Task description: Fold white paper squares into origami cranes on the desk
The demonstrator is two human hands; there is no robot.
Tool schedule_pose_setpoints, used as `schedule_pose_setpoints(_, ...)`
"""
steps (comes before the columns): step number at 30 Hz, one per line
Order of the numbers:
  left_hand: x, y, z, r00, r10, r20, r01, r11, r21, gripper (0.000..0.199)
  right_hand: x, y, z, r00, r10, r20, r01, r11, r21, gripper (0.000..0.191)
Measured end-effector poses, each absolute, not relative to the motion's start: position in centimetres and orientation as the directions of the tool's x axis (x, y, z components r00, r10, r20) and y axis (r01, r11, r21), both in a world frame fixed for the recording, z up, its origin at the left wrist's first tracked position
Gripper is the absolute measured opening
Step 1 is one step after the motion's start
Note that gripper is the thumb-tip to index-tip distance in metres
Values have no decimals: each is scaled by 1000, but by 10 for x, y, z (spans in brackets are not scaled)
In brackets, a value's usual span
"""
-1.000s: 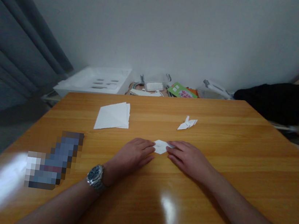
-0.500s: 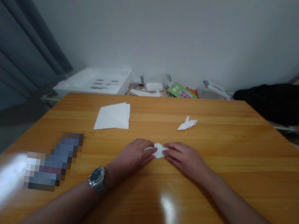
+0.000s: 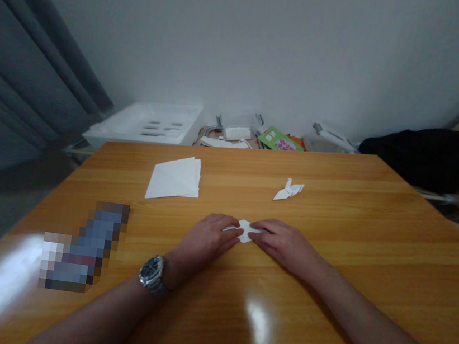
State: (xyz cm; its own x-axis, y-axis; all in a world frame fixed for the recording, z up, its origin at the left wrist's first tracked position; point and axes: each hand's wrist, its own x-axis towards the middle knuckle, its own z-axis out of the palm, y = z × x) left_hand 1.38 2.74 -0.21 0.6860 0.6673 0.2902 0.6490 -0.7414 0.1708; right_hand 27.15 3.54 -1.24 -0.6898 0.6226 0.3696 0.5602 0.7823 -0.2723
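The left end of a small folded paper [image 3: 245, 225] is held by the left grip [image 3: 208, 238], fingers nearly closed on it. The right end is held likewise by the right grip [image 3: 281, 242]. The paper is positioned between both hands on the table [image 3: 210, 316]. A watch [image 3: 152, 268] is worn on the left wrist. Beyond the hands, white sheets [image 3: 173, 179] are stacked at left; a folded paper bird [image 3: 289, 191] is placed at right.

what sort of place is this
Likely a room at home or a small office: a wooden table, a grey curtain at left, and a green booklet beyond the table.
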Motion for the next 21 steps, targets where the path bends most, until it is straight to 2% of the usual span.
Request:
schedule_pose_setpoints(6, 14, 28, -1, 720, 644, 259, 640, -760, 113, 25, 272, 38, -13, -729, 572, 376, 538, 818, -201, 18)
schedule_pose_setpoints(11, 13, 29, -2, 731, 627, 270, 632, -771, 81, 27, 271, 39, -11, -728, 564, 390, 517, 825, -228, 19)
schedule_pose_setpoints(21, 13, 28, -2, 711, 642, 285, 626, -764, 160, 27, 268, 38, -10, -713, 590, 378, 537, 807, -246, 18)
